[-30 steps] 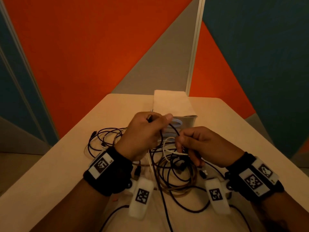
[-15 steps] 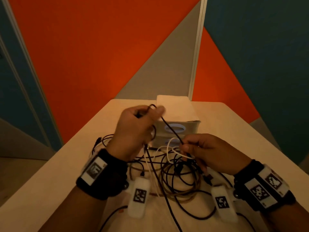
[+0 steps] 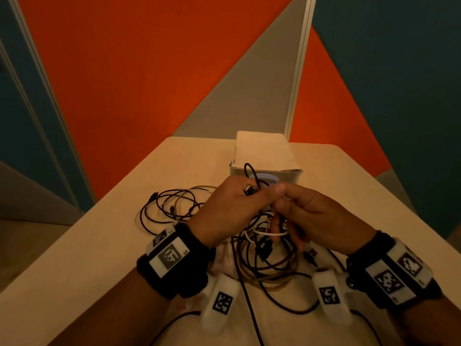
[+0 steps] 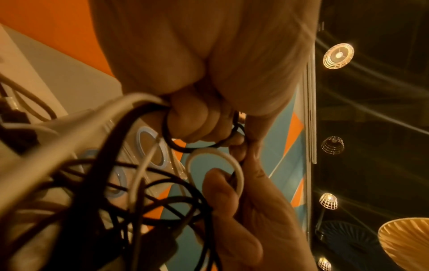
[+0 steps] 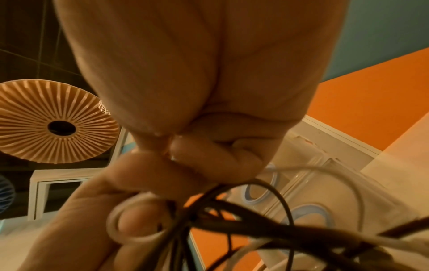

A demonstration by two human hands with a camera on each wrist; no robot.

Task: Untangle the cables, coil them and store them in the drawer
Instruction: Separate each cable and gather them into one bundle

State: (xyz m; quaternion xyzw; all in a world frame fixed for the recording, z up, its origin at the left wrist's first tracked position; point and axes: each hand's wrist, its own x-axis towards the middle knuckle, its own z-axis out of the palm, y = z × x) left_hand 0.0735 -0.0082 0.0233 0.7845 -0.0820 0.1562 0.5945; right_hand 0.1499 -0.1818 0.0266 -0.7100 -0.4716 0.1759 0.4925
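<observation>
The left hand (image 3: 229, 208) pinches a black cable (image 3: 250, 171) near its plug, lifting it clear of the tangle (image 3: 264, 253) on the bench (image 3: 74, 245). The right hand (image 3: 316, 216) has its fingers (image 4: 223, 185) curled round a white cable (image 4: 234, 165) loop, apparently to hold it back. The drawer unit (image 3: 262, 151) stands just beyond.

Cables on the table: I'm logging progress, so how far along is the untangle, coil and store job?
Early. Nothing looks finished: no coil is tied off, and the cables lie in a knot on the table. In hand: the left hand pinches a black cable near its plug, and the right hand holds a white cable. Left: separating, coiling, storing in the drawer unit.
</observation>
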